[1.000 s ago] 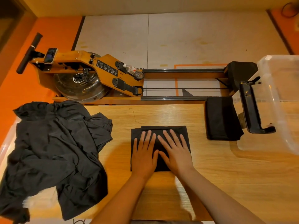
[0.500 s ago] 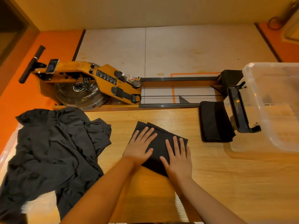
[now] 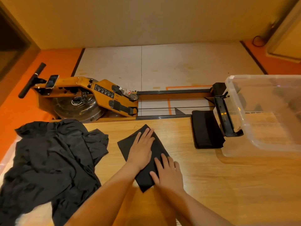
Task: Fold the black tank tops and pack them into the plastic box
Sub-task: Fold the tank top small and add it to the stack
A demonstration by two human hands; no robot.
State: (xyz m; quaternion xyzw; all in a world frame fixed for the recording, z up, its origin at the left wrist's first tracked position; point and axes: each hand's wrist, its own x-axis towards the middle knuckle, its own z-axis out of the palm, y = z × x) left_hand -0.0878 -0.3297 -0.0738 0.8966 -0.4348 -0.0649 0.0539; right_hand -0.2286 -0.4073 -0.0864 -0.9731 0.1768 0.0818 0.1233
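On the wooden table [image 3: 211, 176], head view, one entry.

Work piece: one folded black tank top [image 3: 158, 149], a compact rectangle lying skewed to the table edge, roughly mid-table.

Left hand [image 3: 142, 150] lies flat on its upper half, fingers straight and close together. Right hand [image 3: 167, 175] lies flat on the near right corner, fingers slightly spread, with the outer ones over the edge onto the wood; it is a bit blurred. Neither hand grips. I read both palms as pressing the creases flat so the fold keeps its shape when lifted.

Unfolded tank tops [image 3: 48, 160] lie heaped at the left end. A folded stack [image 3: 206, 129] sits just beside the clear plastic box [image 3: 263, 148] at the right end, by its black latch handle [image 3: 226, 118]. My judgement is that supply is on the left, folding in the middle and output on the right, which keeps the transfers short. I cannot tell whether the box holds anything.

A rowing machine [image 3: 91, 98] stands on the floor beyond the table and plays no part.
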